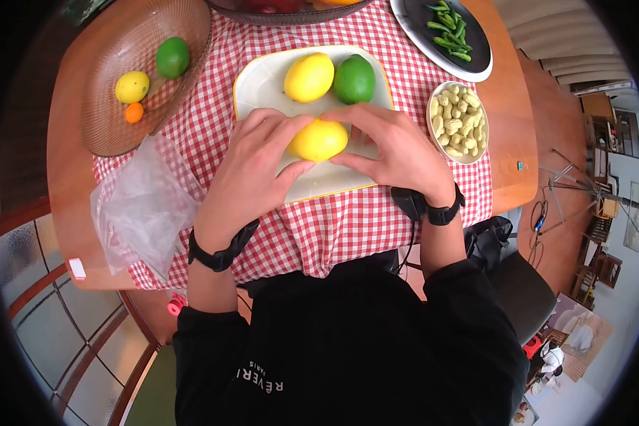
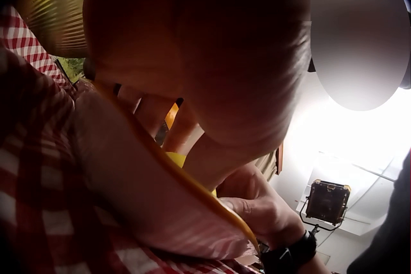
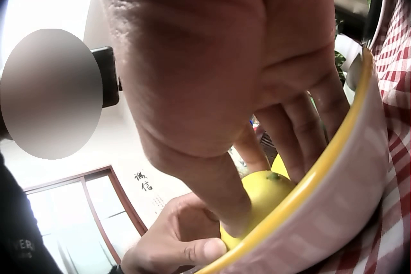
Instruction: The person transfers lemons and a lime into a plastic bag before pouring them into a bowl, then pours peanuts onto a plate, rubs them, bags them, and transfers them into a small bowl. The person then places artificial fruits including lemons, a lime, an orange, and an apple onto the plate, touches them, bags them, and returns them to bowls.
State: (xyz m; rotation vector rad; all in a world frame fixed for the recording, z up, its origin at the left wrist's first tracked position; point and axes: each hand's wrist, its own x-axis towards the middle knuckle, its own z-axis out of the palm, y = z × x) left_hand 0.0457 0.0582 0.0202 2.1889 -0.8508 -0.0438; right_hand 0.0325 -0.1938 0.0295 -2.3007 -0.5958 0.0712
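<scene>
Reddish-brown flooring [image 1: 557, 121] surrounds a wooden table [image 1: 511, 145], over which lies a red-and-white checked cloth [image 1: 355, 227]. At its far edge stands a dark glass bowl [image 1: 298, 15], partly out of view. To my left is a ribbed brown translucent dish [image 1: 103, 99]. Directly before me sits a white rectangular dish with a yellow rim [image 1: 259, 89]. Crumpled on the left is a clear plastic bag [image 1: 145, 206]; at far right, a black plate [image 1: 478, 35]; nearer on that side, an oval bowl [image 1: 466, 161].

My left hand [image 1: 257, 157] and right hand [image 1: 405, 150] are bent inward over the white dish. Grip state: fingers and thumb of each hand are parted by the thickness of one lemon [image 1: 319, 140] and pinch it from opposite sides. Lemon position: above the near half of the white dish; contact with the base cannot be determined.

Behind it, within the same dish, a second lemon [image 1: 309, 77] lies beside a lime [image 1: 354, 79]. The ribbed dish contains another lime [image 1: 172, 57], a smaller yellow citrus [image 1: 132, 86] and a small orange fruit [image 1: 134, 112]. Unshelled peanuts [image 1: 458, 121] fill the oval bowl; slender green peppers [image 1: 451, 32] lie on the black plate.
</scene>
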